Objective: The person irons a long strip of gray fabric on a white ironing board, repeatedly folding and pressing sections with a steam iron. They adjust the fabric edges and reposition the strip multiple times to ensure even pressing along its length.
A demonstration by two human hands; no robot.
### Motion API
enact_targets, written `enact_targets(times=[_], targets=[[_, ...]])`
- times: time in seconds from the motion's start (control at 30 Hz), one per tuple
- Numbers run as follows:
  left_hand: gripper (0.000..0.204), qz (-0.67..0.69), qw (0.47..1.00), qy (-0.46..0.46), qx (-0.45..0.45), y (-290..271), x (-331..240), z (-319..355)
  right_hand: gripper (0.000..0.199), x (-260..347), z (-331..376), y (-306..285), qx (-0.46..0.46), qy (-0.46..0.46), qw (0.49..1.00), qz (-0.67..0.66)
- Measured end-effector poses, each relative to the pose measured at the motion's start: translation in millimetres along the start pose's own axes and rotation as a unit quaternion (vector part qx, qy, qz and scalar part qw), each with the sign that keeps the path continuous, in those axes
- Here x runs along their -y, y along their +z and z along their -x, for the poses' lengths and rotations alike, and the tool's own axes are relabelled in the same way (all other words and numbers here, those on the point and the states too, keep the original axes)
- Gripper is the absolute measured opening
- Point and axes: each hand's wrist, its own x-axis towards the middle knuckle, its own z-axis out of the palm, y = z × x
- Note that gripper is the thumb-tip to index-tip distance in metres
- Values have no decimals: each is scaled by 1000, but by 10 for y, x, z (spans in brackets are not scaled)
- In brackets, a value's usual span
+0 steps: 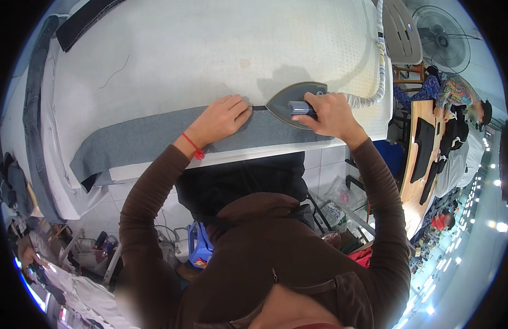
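Note:
A long grey fabric strip (155,134) lies along the near edge of the white padded table. Its far edge shows a narrow dark band. My left hand (222,118), with a red string at the wrist, has its fingers curled together at that far edge, gripping the cloth. Just to the right, my right hand (330,116) is wrapped round the handle of an iron (281,104). The iron's soleplate rests over the strip's far edge, its pointed end towards my left hand. The strip's left end hangs over the table's near edge.
A wrapped hose (381,71) runs from the iron up the table's right side. Dark folded cloth (86,24) lies far left, and a loose thread (122,71) nearby. A fan (441,41) and a wooden table (413,164) with dark pieces, a person behind it, stand right.

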Motion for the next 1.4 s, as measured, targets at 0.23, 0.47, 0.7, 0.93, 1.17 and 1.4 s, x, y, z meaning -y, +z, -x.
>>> enact_targets(times=[0.23, 0.47, 0.7, 0.93, 1.17, 1.4], targets=[[36, 21, 999, -30, 1, -24, -24, 44, 59, 59, -33, -39, -1, 7, 1000, -9], [39, 11, 998, -58, 0, -193, 21, 204, 58, 140, -86, -19, 6, 5, 1000, -2], [37, 1, 998, -59, 22, -310, 62, 298, 61, 236, -171, -12, 14, -1, 1000, -11], [35, 4, 1000, -20, 24, -310, 128, 320, 56, 309, -213, 20, 16, 5, 1000, -7], [33, 3, 999, -31, 26, -366, 92, 324, 55, 348, -230, 0, 24, 25, 999, -8], [33, -10, 998, -59, 24, -378, 50, 377, 55, 390, -257, -6, 21, 9, 1000, -15]])
